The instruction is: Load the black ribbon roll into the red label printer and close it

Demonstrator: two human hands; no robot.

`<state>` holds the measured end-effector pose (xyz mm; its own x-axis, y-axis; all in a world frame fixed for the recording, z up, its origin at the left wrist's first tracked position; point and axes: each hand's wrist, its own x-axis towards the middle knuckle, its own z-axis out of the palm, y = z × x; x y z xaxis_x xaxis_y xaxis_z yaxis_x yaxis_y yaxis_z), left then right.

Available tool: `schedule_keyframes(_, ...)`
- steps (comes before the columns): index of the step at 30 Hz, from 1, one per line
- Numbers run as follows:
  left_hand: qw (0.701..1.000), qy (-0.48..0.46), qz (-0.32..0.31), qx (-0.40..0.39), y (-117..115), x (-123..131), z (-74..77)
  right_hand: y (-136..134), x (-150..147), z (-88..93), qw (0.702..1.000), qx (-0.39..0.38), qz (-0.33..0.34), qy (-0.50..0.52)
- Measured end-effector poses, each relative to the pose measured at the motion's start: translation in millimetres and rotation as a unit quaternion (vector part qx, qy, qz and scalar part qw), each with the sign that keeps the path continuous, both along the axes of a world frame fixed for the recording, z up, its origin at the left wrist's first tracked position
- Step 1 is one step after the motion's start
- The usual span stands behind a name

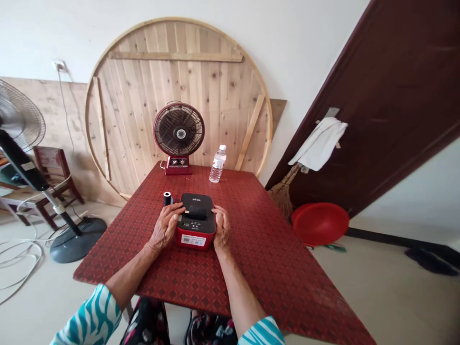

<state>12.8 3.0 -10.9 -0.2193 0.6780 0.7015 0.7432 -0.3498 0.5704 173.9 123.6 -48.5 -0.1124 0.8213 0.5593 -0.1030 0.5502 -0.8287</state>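
A red box with a black top [197, 235] lies on the table in front of me, a white label on its near side. On its top shows a dark shape with a light tip [197, 212]; I cannot tell whether it is printed or a separate item. My left hand [166, 226] grips the box's left side, with its fingers over the top edge and their tips close to the light tip. Against the right side rests my right hand [222, 229], fingers bent around the edge. Just behind my left hand stands a small black roll with a white core [167, 198].
A red patterned cloth covers the table [258, 249]. At its far end stand a red fan [178, 136] and a water bottle [217, 164]. A standing fan [36, 177] is on the left floor, a red basin [319, 224] on the right. A round wooden board [172, 76] leans behind.
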Motion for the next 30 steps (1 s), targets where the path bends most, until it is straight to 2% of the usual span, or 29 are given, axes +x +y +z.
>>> schedule_keyframes(3,0.992,-0.127,0.006,0.003,-1.2,-2.6,-0.4,-3.0,0.2,-1.4,0.999,-0.045,0.003,0.007)
schedule_keyframes(6,0.953,-0.298,-0.029,-0.046,-2.2,-5.9,1.8,-4.2,-1.3,-3.9,0.996,-0.092,0.003,0.018)
schedule_keyframes(8,0.924,-0.364,-0.07,-0.091,-2.6,-6.2,4.5,-3.1,-3.2,-6.7,0.992,-0.123,0.009,0.031)
schedule_keyframes(11,0.896,-0.404,-0.118,-0.142,-2.1,-4.0,8.5,0.1,-6.1,-11.7,0.986,-0.162,0.018,0.045)
schedule_keyframes(16,0.869,-0.443,-0.15,-0.161,1.6,-2.3,8.9,3.2,-7.4,-14.7,0.985,-0.17,0.006,0.022)
schedule_keyframes(20,0.851,-0.463,-0.165,-0.184,4.6,-6.2,5.4,1.9,-7.2,-11.2,0.986,-0.165,0.003,0.007)
schedule_keyframes(26,0.807,-0.51,-0.211,-0.211,7.5,-11.4,0.6,-3.6,-9.2,-3.5,0.989,-0.143,0.027,0.014)
schedule_keyframes(30,0.783,-0.543,-0.213,-0.218,8.7,-11.3,0.6,-5.6,-11.2,-0.8,0.988,-0.151,0.032,0.027)
